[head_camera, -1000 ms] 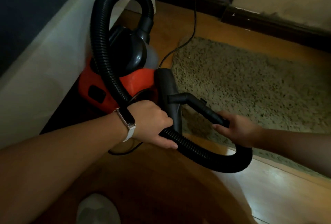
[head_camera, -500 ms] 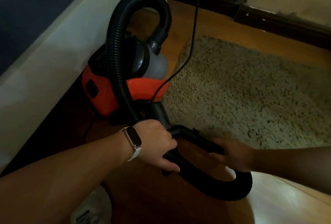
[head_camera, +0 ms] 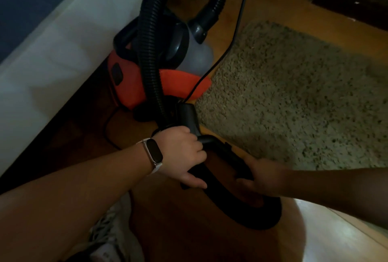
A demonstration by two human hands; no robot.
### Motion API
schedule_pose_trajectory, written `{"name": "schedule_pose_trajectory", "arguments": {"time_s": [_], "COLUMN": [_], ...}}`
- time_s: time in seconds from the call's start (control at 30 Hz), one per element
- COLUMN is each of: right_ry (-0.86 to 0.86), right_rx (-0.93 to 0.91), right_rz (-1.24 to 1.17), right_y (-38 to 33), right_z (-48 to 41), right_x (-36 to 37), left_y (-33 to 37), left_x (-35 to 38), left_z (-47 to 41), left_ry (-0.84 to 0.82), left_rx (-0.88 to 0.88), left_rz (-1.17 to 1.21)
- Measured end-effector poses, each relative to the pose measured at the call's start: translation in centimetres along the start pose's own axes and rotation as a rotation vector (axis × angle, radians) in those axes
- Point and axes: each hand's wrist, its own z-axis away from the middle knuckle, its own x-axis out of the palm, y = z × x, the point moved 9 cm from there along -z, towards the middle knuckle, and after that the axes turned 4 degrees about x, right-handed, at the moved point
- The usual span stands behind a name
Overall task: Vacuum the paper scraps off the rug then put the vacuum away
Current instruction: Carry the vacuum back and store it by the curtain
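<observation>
An orange and black canister vacuum (head_camera: 134, 85) stands on the wooden floor against a white bed frame (head_camera: 52, 56). Its ribbed black hose (head_camera: 150, 52) arches up over the body and loops low in front. My left hand (head_camera: 182, 157), with a white wrist band, grips the hose beside the dark nozzle (head_camera: 190, 120). My right hand (head_camera: 262, 174) holds the black curved handle tube (head_camera: 228, 154). The shaggy beige rug (head_camera: 294, 98) lies to the right. I see no paper scraps on it.
A thin black power cord (head_camera: 241, 14) runs from the top edge down to the vacuum. A dark skirting board (head_camera: 346, 3) lines the far wall. My shoe (head_camera: 111, 238) shows at the bottom. Bright bare floor (head_camera: 327, 238) lies at the lower right.
Both hands have moved down and toward me with the hose and handle, off the rug's edge onto the floor. The view has shifted, so the vacuum sits higher in frame.
</observation>
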Motion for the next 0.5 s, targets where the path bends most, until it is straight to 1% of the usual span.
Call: {"name": "schedule_pose_trajectory", "arguments": {"time_s": [0.07,0.13,0.2,0.33,0.5], "right_ry": [0.005,0.019,0.062,0.239,0.495], "right_rx": [0.005,0.011,0.002,-0.065,-0.236], "right_rz": [0.079,0.185,0.241,0.289,0.308], "right_y": [0.0,0.0,0.0,-1.3,-5.6], "right_z": [0.4,0.9,1.7,3.8,6.9], "right_x": [-0.5,-1.2,-2.4,-7.4,-15.5], "left_y": [0.3,0.5,0.5,-0.2,-3.3], "left_x": [-0.9,-1.7,-2.5,-4.6,-8.2], "left_z": [-0.4,-1.0,-1.5,-1.6,-0.9], "left_ry": [0.059,0.081,0.092,0.086,0.047], "left_rx": [-0.007,-0.017,-0.033,-0.064,-0.127], "left_rz": [0.001,0.025,0.035,0.087,0.057]}}
